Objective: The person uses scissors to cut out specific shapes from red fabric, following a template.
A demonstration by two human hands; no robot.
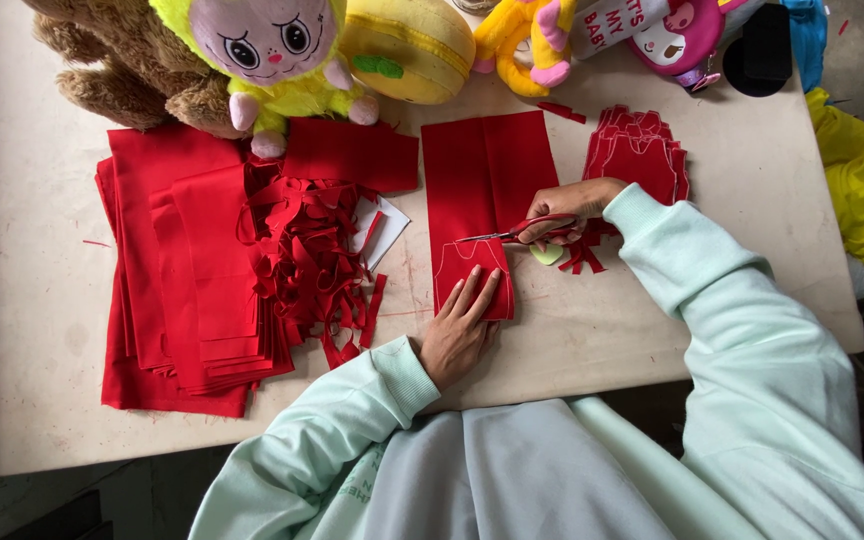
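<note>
Red fabric strip (482, 190) laid flat at table (32, 300) centre, chalk-outlined end pinned by L hand (459, 330), fingers spread flat. Red-handled scissors (512, 232) gripped in R hand (572, 205), blades on cloth. Fabric judged light, limp, shift-prone; best held down close beside cut line

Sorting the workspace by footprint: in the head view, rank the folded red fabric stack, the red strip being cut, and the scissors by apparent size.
1. Folded red fabric stack
2. Red strip being cut
3. Scissors, clearly smallest

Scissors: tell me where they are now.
In the head view, the scissors are in the right hand, blades over the red fabric strip, above the left hand.
</note>
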